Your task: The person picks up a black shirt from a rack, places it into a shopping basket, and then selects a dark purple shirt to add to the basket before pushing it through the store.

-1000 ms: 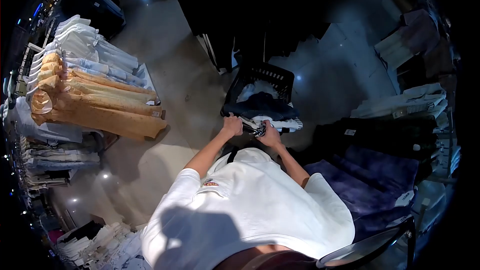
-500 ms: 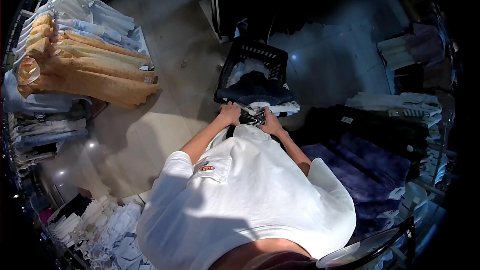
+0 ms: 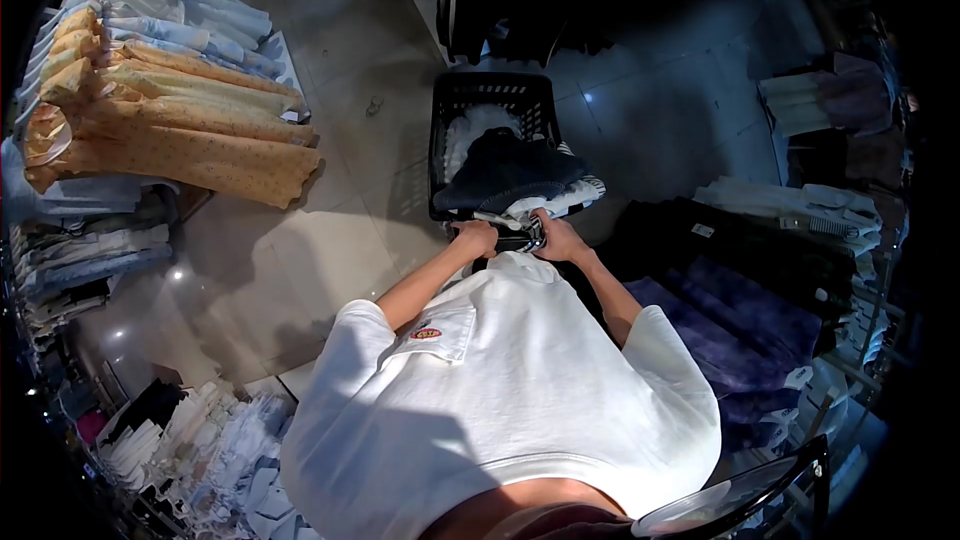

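Observation:
A black slatted basket [image 3: 436, 130] stands in front of my body, holding a fluffy white item [image 3: 480, 135] and dark folded clothing [image 3: 512, 172]. White clothing with dark stripes [image 3: 583, 196] hangs over its near right corner. My left hand [image 3: 475, 238] is closed at the near edge of the basket, around something I cannot make out. Closed beside it, my right hand [image 3: 560, 240] is on a small bundle of clear and dark hanger-like pieces [image 3: 533, 233]. The fingertips of both hands are partly hidden.
Orange and white garments [image 3: 200, 140] hang on a rack at the left. White clothes [image 3: 225, 450] lie in piles at the lower left. Black and purple garments [image 3: 730, 330] hang close on my right. Dark hanging items [image 3: 520, 0] are beyond the basket.
The basket has turned slightly and sits a little further left in view. Both hands have shifted slightly right and remain closed near its edge.

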Available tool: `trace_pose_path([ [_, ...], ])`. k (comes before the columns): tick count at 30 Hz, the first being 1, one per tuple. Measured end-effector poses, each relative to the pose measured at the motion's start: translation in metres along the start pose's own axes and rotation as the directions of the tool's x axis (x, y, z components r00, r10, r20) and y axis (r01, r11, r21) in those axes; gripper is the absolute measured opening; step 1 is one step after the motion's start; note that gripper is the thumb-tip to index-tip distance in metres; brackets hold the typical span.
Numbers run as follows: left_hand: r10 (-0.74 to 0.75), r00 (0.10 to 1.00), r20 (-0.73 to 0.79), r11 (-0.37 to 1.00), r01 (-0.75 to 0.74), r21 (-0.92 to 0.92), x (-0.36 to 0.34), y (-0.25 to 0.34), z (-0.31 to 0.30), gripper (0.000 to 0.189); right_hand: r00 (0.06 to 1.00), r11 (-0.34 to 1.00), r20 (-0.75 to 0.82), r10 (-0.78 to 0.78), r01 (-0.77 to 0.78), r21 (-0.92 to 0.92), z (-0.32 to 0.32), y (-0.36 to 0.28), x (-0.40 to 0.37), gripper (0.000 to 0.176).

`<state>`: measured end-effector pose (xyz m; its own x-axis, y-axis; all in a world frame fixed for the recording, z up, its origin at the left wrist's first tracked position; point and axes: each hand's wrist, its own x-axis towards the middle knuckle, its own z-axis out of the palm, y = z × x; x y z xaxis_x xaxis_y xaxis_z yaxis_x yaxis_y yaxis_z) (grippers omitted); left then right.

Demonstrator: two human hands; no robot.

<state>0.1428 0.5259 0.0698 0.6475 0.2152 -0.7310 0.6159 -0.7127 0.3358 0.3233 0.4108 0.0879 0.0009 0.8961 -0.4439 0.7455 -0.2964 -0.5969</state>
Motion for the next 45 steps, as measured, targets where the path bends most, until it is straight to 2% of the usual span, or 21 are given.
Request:
trace_pose_path([
  [3,0.026,0.999,0.03,0.996,-0.028,0.08,0.009,-0.002,0.005,0.049,0.998,0.997,-0.019,-0.061,0.06,-0.055,-0.003,-0.003,0.005,0.062],
  [4,0.033,0.999,0.028,0.996,-0.035,0.08,0.011,-0.003,0.006,0.049,0.998,0.997,-0.021,-0.055,0.054,-0.059,-0.004,-0.003,0.007,0.062],
  [6,0.03,0.997,0.073,0.997,-0.035,0.068,0.013,-0.005,0.006,0.05,0.987,0.985,-0.059,-0.152,0.146,-0.089,-0.005,-0.005,0.011,0.06],
  [7,0.031,0.997,0.066,0.997,-0.035,0.07,0.013,-0.006,0.004,0.05,0.99,0.987,-0.045,-0.136,0.131,-0.095,-0.008,-0.006,0.012,0.058],
  [10,0.053,0.995,0.08,0.997,-0.057,0.045,0.012,-0.012,0.006,0.051,0.988,0.98,-0.025,-0.152,0.147,-0.131,-0.01,-0.01,0.021,0.058],
  [12,0.103,0.991,0.084,0.992,-0.096,-0.083,0.009,-0.022,0.005,0.053,0.985,0.975,-0.031,-0.167,0.161,-0.15,-0.011,-0.015,0.028,0.059],
  [13,0.102,0.992,0.079,0.992,-0.096,-0.081,0.007,-0.025,0.006,0.053,0.983,0.971,-0.033,-0.181,0.174,-0.166,-0.012,-0.018,0.031,0.059],
  [15,0.086,0.995,-0.048,0.992,-0.09,-0.091,0.0,-0.027,0.009,0.049,0.988,0.973,-0.015,-0.153,0.148,-0.178,-0.017,-0.026,0.035,0.059],
  [16,0.084,0.995,-0.052,0.992,-0.089,-0.09,-0.003,-0.03,0.012,0.049,0.993,0.975,0.006,-0.119,0.118,-0.186,-0.018,-0.032,0.039,0.059],
  [18,0.102,0.927,-0.362,0.962,-0.184,-0.2,-0.013,-0.029,0.017,0.044,0.988,0.972,-0.016,-0.156,0.151,-0.18,-0.015,-0.036,0.047,0.058],
  [19,0.037,0.894,-0.446,0.946,-0.176,-0.274,-0.023,-0.026,0.016,0.037,0.982,0.968,-0.034,-0.188,0.179,-0.174,-0.013,-0.038,0.052,0.058],
  [20,0.037,0.892,-0.451,0.946,-0.177,-0.272,-0.026,-0.028,0.017,0.037,0.981,0.967,-0.036,-0.19,0.181,-0.178,-0.009,-0.04,0.058,0.058],
  [22,-0.103,0.871,-0.48,0.906,-0.117,-0.406,-0.026,-0.032,0.019,0.035,0.985,0.97,-0.032,-0.171,0.162,-0.179,-0.005,-0.045,0.067,0.057],
  [23,-0.127,0.863,-0.489,0.916,-0.087,-0.392,-0.023,-0.04,0.021,0.034,0.982,0.966,-0.031,-0.188,0.179,-0.188,-0.001,-0.049,0.074,0.058],
  [27,-0.186,0.835,-0.518,0.903,-0.063,-0.425,-0.037,-0.063,0.015,0.029,0.989,0.973,0.006,-0.145,0.143,-0.181,0.013,-0.059,0.1,0.058],
  [31,-0.22,0.82,-0.528,0.915,-0.014,-0.404,-0.047,-0.085,0.006,0.031,0.978,0.965,-0.04,-0.205,0.196,-0.175,0.023,-0.067,0.122,0.059],
  [38,-0.297,0.788,-0.539,0.91,0.063,-0.41,-0.058,-0.121,-0.014,0.032,0.975,0.962,0.0,-0.223,0.219,-0.163,0.012,-0.107,0.158,0.057],
  [39,-0.314,0.813,-0.491,0.904,0.097,-0.416,-0.059,-0.127,-0.02,0.038,0.98,0.965,0.011,-0.198,0.197,-0.174,0.011,-0.113,0.166,0.057],
  [41,-0.326,0.809,-0.489,0.9,0.107,-0.423,-0.066,-0.139,-0.032,0.039,0.986,0.97,0.023,-0.164,0.165,-0.179,0.011,-0.125,0.178,0.057],
  [42,-0.342,0.815,-0.468,0.89,0.122,-0.439,-0.072,-0.149,-0.038,0.039,0.973,0.958,0.001,-0.23,0.227,-0.178,0.014,-0.129,0.19,0.058],
  [45,-0.351,0.778,-0.52,0.906,0.143,-0.398,-0.064,-0.174,-0.042,0.035,0.976,0.96,0.022,-0.216,0.217,-0.177,0.012,-0.144,0.212,0.059],
])
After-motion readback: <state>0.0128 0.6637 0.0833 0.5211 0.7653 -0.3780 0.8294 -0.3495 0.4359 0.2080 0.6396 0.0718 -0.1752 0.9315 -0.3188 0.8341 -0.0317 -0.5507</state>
